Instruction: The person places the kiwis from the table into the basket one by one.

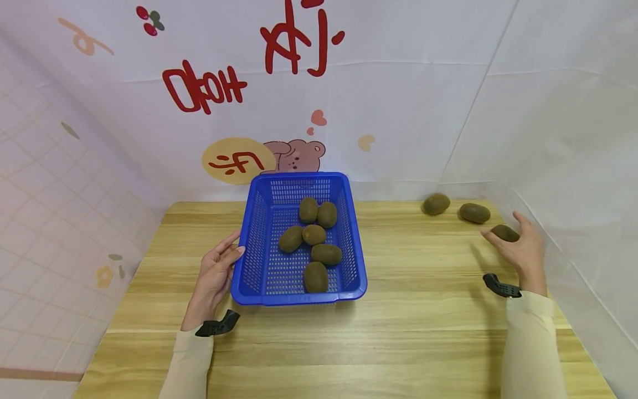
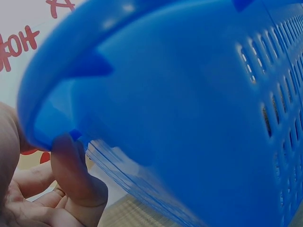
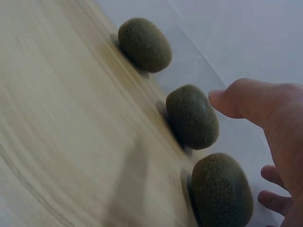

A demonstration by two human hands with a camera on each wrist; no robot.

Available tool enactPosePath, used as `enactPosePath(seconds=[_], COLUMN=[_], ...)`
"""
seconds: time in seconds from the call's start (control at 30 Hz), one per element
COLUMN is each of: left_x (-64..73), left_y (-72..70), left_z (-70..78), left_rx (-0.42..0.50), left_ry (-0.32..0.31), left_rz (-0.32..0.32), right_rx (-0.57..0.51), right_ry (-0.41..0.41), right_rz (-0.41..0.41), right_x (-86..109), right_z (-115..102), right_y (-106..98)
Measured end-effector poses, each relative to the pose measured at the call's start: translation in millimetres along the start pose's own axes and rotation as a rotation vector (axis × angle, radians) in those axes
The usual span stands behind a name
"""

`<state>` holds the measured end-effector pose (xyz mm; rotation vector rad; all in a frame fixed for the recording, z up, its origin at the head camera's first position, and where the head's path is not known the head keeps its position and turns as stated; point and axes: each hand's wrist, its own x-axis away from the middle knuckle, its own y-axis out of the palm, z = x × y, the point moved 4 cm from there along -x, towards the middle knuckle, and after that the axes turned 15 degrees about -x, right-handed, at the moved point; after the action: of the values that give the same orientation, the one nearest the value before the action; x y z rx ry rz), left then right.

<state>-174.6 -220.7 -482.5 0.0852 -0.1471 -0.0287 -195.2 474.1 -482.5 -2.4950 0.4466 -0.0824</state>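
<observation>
The left side rim of a blue basket (image 1: 299, 300) is gripped by the left hand (image 1: 217, 271), with fingers curled about the edge. The right hand (image 1: 528, 252) is held with thumb and fingers spread wide around the nearest kiwi (image 1: 505, 233); nothing is grasped, and whether the fruit is touched cannot be told. Beside it, a middle kiwi (image 1: 475, 213) and a far kiwi (image 1: 436, 204) are lined up, apart, on the wooden table (image 1: 399, 332). Six kiwis (image 1: 326, 254) are contained in the basket, mostly toward its right half. Behind, a printed white sheet (image 1: 413, 122) is hung.
</observation>
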Motion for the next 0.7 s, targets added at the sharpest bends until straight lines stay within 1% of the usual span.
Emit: enactPosePath(seconds=[0.13, 0.27, 0.37, 0.6, 0.7], left_x=[-0.1, 0.0, 0.3, 1.2, 1.3], left_y=[0.0, 0.4, 0.2, -0.1, -0.1], left_z=[0.0, 0.0, -0.2, -0.5, -0.2], left_rx=[-0.006, -0.018, -0.018, -0.04, -0.046], left_ry=[-0.002, -0.008, -0.012, -0.006, -0.003], left_rz=[0.003, 0.006, 0.01, 0.006, 0.008], right_rx=[-0.011, -0.032, -0.043, -0.073, -0.081], right_ry=[0.058, 0.1, 0.105, 0.148, 0.162], right_rz=[-0.007, 0.01, 0.041, 0.147, 0.178], right_x=[-1.7, -1.6, -0.7, 1.2, 0.7], right_z=[11, 21, 25, 33, 35], right_y=[0, 1, 3, 6, 5])
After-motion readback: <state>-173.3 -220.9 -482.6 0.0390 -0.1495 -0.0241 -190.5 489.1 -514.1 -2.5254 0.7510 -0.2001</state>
